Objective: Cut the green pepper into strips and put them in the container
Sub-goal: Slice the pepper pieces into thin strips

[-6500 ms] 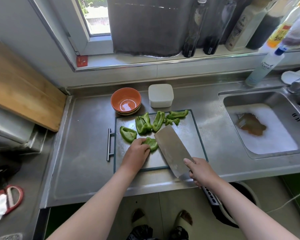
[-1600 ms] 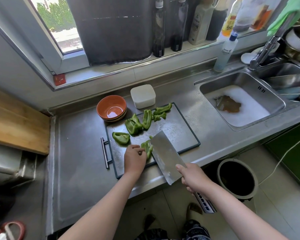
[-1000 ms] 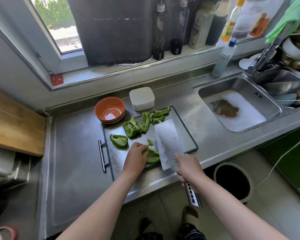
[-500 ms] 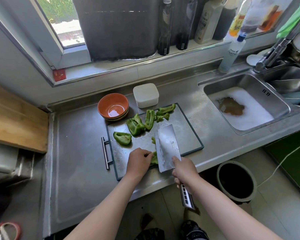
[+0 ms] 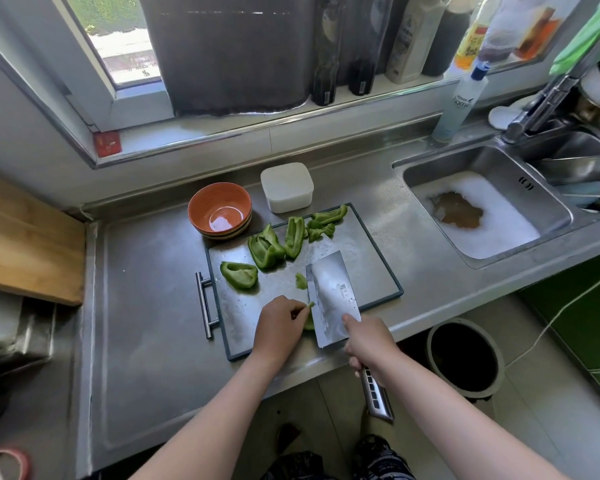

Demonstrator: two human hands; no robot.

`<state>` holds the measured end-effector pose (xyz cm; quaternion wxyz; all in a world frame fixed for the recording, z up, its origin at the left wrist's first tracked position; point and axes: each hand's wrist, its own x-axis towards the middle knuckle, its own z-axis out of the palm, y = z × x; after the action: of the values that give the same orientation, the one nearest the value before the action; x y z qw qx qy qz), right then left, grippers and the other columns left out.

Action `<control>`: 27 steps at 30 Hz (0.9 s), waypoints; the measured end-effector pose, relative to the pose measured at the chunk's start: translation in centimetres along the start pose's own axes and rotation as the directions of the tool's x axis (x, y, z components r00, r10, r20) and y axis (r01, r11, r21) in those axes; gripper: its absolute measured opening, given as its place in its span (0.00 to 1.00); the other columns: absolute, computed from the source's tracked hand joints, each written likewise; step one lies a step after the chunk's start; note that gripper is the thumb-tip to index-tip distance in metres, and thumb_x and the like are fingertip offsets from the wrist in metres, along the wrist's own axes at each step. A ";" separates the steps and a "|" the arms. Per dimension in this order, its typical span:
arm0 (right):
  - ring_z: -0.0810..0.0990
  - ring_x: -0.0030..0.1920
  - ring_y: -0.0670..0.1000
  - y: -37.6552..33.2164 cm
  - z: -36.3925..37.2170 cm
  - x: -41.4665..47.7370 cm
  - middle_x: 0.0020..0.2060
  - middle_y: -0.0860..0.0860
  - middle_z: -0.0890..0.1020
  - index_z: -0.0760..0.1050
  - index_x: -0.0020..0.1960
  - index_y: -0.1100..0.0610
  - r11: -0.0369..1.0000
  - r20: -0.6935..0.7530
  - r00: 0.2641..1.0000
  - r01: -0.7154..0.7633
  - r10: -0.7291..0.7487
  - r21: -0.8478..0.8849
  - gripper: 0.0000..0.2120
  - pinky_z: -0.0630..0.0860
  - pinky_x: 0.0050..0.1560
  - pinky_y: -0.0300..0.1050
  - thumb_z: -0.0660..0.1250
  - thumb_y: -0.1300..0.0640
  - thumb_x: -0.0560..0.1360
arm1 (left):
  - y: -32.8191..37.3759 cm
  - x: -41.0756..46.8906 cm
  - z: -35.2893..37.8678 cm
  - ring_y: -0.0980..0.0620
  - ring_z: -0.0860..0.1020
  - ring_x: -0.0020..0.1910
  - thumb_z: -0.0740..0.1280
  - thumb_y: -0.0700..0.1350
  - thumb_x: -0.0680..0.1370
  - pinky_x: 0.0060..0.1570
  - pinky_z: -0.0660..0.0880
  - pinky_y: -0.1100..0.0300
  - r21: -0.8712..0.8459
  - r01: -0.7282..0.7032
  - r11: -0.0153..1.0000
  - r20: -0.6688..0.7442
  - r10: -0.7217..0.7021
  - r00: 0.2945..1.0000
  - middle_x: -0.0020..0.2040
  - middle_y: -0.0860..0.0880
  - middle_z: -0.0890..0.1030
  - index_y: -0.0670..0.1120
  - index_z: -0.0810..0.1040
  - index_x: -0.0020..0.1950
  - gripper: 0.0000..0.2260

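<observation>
On the steel cutting board (image 5: 368, 271) lie several green pepper pieces: a curled one (image 5: 239, 274) at the left and a group (image 5: 281, 242) at the back. My left hand (image 5: 279, 329) holds down a pepper piece (image 5: 308, 322) near the board's front edge, mostly hidden by my fingers. My right hand (image 5: 369, 344) grips the cleaver (image 5: 331, 296), its blade standing on the board right beside that piece. A small cut bit (image 5: 301, 280) lies by the blade. The white container (image 5: 286, 187) stands behind the board.
An orange bowl (image 5: 219, 211) sits left of the container. The sink (image 5: 478, 209) with foamy water is on the right, a dish soap bottle (image 5: 459, 102) behind it. A wooden board (image 5: 25, 237) leans at the left. A round bin (image 5: 465, 356) stands on the floor below.
The cleaver has turned from slanted to nearly straight along the board and slid toward my left hand. My left hand has drawn back to the board's front edge with the pepper piece.
</observation>
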<state>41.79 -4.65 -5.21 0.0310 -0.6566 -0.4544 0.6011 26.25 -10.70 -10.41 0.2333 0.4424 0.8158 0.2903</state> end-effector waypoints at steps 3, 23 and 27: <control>0.66 0.19 0.50 -0.1 0.0 0.0 0.30 0.54 0.72 0.72 0.58 0.58 1.000 0.003 1.000 -0.006 0.006 0.025 0.12 0.67 0.24 0.38 0.58 0.50 0.84 | 0.4 -0.1 0.6 0.57 0.77 0.42 0.69 0.45 0.78 0.43 0.72 0.66 -0.045 0.060 0.997 -0.032 -0.062 0.998 0.40 0.55 0.80 0.47 0.86 0.45 0.07; 0.75 0.33 0.57 -1.5 0.6 4.3 0.38 0.57 0.78 0.68 0.40 0.54 0.993 -0.208 0.974 0.100 -0.085 0.064 0.13 0.73 0.35 0.48 0.56 0.49 0.80 | -0.9 2.6 1.6 0.53 0.74 0.39 0.71 0.44 0.78 0.38 0.70 0.60 0.082 -0.203 0.976 -0.022 0.205 0.978 0.40 0.53 0.72 0.45 0.85 0.50 0.05; 0.78 0.40 0.59 -1.8 1.6 4.6 0.44 0.58 0.81 0.70 0.42 0.52 0.993 -0.227 0.970 0.106 -0.093 0.045 0.14 0.81 0.48 0.57 0.56 0.46 0.81 | -1.2 2.2 2.0 0.52 0.75 0.39 0.70 0.41 0.78 0.40 0.74 0.58 0.014 -0.224 0.975 -0.059 0.224 0.973 0.40 0.52 0.73 0.43 0.84 0.50 0.04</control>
<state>38.86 -1.52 -8.09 0.1307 -0.6955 -0.4631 0.5336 25.75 -8.79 -12.92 0.1728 0.5234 0.7685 0.3249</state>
